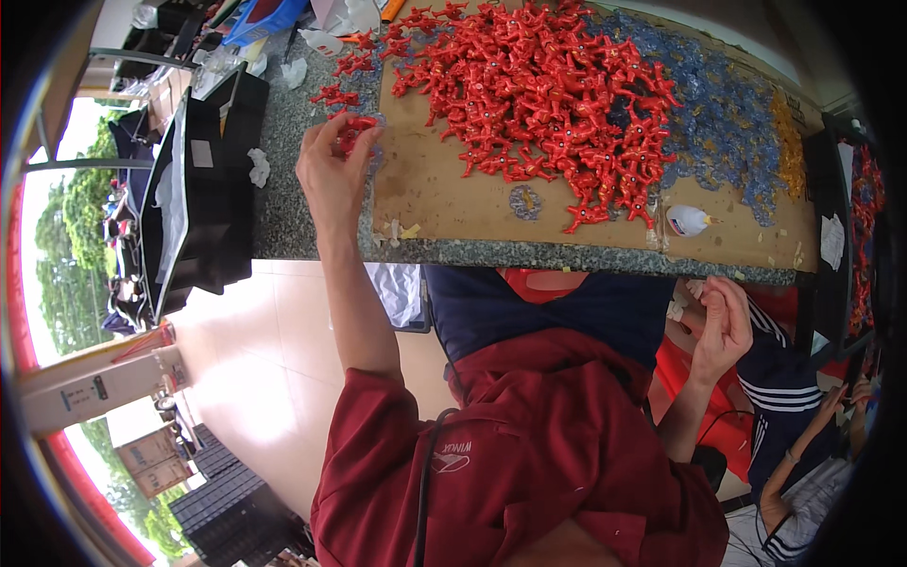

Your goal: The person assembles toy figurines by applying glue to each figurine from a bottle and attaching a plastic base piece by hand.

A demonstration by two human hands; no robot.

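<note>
At the left end of the cardboard sheet point(425, 203), my left hand point(331, 180) is closed, with thumb and fingertips on a small red plastic figure point(350, 135). A few more red figures lie just beyond it. A large heap of the same red figures point(548, 85) covers the middle of the cardboard. My right hand point(725, 329) is below the table's front edge on the right, its fingers curled together; whatever they may hold is too small to make out. Nearest to it on the cardboard lies a white squeeze bottle point(687, 221) with a yellowish tip.
Clear bluish plastic pieces point(723, 104) spread to the right of the heap, bordered by yellow-orange pieces point(787, 142). A small clear clump point(525, 202) lies near the front. Black bins point(213, 180) stand left. Another person's arm point(803, 444) shows at lower right.
</note>
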